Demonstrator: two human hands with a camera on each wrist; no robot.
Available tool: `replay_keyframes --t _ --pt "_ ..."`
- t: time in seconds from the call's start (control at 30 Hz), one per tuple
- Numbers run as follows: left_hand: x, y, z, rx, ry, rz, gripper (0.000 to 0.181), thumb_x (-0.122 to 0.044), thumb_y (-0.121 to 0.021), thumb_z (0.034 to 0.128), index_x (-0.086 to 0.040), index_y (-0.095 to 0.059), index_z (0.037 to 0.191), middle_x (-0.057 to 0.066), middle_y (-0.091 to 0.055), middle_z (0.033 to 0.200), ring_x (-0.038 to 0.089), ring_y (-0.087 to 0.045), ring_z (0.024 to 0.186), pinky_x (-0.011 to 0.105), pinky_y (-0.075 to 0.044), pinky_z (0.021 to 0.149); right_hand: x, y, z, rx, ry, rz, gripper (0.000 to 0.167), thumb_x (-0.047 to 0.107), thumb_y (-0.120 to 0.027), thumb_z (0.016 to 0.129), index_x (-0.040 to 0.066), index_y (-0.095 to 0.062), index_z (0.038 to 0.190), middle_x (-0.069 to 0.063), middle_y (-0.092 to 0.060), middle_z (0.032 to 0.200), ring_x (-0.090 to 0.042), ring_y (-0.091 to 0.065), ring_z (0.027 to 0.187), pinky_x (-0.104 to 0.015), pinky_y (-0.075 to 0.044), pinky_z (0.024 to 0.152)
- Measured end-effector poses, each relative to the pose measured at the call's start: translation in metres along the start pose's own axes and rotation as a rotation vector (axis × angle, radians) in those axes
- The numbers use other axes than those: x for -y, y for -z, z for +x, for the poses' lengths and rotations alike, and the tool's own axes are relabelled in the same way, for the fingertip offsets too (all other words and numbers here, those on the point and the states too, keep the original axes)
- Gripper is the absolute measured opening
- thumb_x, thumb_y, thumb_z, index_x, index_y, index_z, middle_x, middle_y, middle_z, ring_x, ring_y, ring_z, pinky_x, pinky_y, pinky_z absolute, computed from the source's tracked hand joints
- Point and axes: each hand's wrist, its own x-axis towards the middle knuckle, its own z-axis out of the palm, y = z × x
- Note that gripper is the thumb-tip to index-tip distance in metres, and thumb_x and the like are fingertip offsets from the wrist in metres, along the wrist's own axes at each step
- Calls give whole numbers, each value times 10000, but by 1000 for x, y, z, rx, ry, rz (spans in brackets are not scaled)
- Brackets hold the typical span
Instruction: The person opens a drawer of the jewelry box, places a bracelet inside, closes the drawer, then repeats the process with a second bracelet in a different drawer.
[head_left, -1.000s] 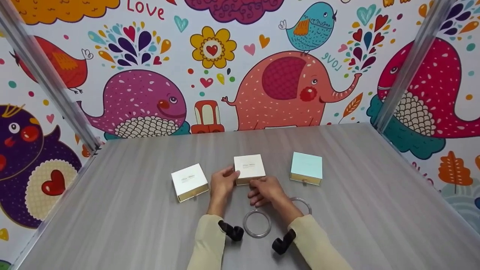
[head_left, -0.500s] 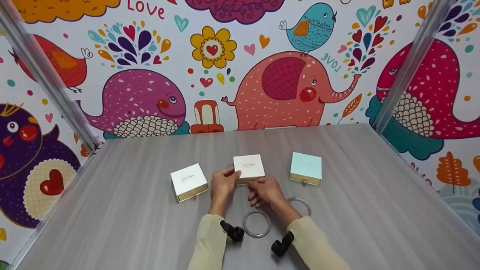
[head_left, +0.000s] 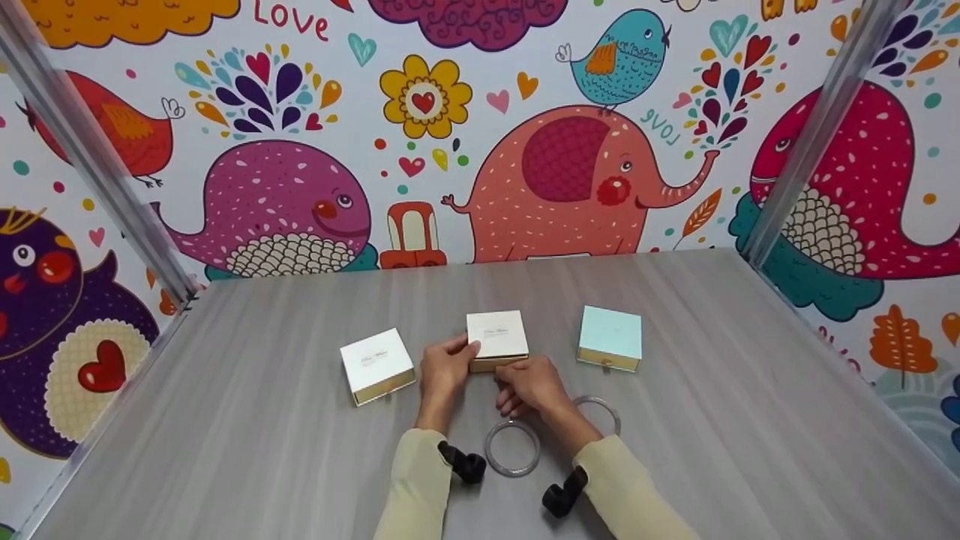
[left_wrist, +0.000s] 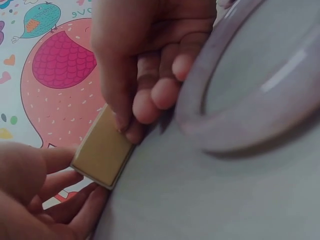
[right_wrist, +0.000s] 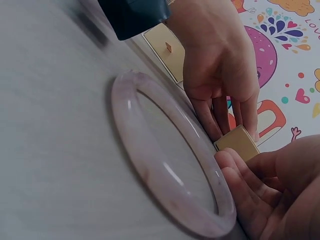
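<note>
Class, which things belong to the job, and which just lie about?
Likely in use:
left hand
right hand
square white middle box, gold front

Likely lying about:
square white left box
square mint box
round lilac bangle
second pale bangle

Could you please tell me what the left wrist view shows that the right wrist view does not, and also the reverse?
Only left wrist view: the printed turquoise bird.

Only right wrist view: another box with a small tab, a dark band at the left wrist, and the printed purple whale.

Both: the left hand holding the middle box, the right hand at its gold front, and one pale bangle large in the foreground.
</note>
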Motion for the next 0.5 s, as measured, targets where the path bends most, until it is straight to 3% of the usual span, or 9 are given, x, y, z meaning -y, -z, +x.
replay_keyframes --t 0.27,0.5 --pt "-1 1 0 4 -15 -16 320 -259 -734 886 -74 -760 1146 126 -730 1209 294 -659 1191 445 -499 1008 0 0 -3 15 35 -15 269 177 -609 983 -18 -752 866 -7 -643 513 -73 -604 426 -218 -504 425" --pt "-3 1 -2 11 4 10 329 -286 -733 884 -109 -759 1161 112 -711 1255 295 -636 1229 449 -487 1028 0 0 -5 -5 68 -57 248 164 -613 978 -17 -764 900 3 -620 483 -68 -583 399 -220 -496 412"
